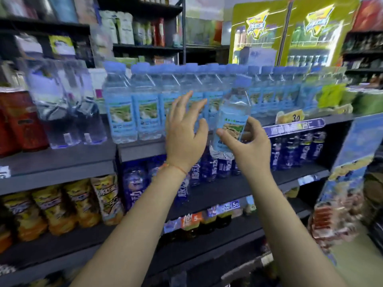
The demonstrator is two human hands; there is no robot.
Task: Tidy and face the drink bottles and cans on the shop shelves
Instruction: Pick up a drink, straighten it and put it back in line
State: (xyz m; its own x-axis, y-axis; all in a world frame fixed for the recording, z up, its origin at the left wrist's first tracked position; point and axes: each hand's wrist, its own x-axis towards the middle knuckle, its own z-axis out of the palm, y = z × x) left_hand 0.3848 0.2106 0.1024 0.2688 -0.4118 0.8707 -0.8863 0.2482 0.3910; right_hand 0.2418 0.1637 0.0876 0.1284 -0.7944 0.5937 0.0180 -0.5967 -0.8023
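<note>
Here, a water bottle is gripped low by the right hand, tilted, just before the row. The left hand is spread, grasping nothing. The bottle is best stood upright, label outward. Blue bottles sit below the hands; neighbouring bottles could be toppled.

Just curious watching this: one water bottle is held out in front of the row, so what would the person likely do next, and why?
Probably set the water bottle back upright into the row of water bottles. The right hand grips it tilted, off the shelf; the left hand hovers open.
</note>
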